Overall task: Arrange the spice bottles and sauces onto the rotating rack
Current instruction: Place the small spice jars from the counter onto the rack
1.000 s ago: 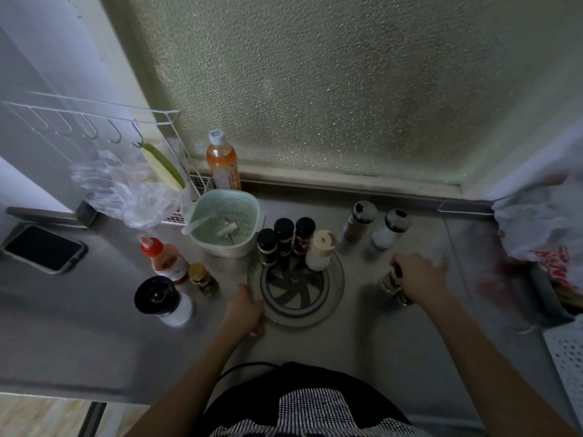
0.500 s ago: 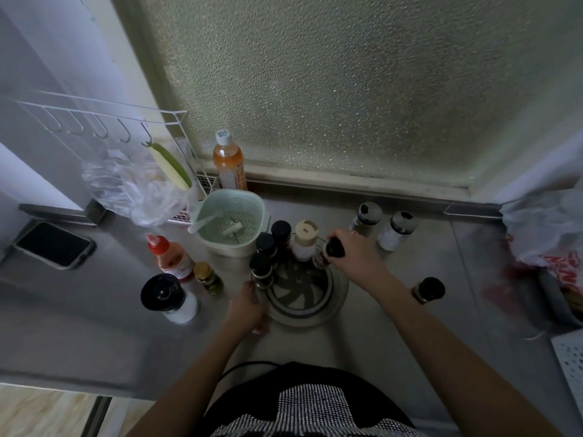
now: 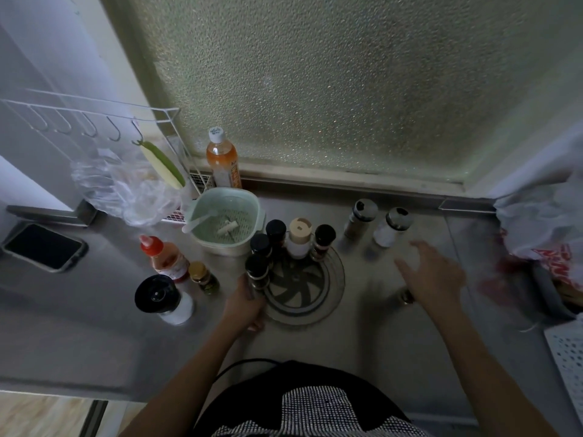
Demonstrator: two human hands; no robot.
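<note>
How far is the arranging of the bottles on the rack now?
Done: five bottles stand along the rack's back and left edge. In hand: the left hand rests at the rim; the right hand, open and blurred, reaches toward the two shakers. Left: those shakers, a small jar under the right hand, and the sauce bottles on the left.

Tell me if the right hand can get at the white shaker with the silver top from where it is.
Probably yes. The right hand hangs open and empty just in front of the white shaker, with only bare counter between them. The darker shaker stands off to the left, out of the way.
</note>
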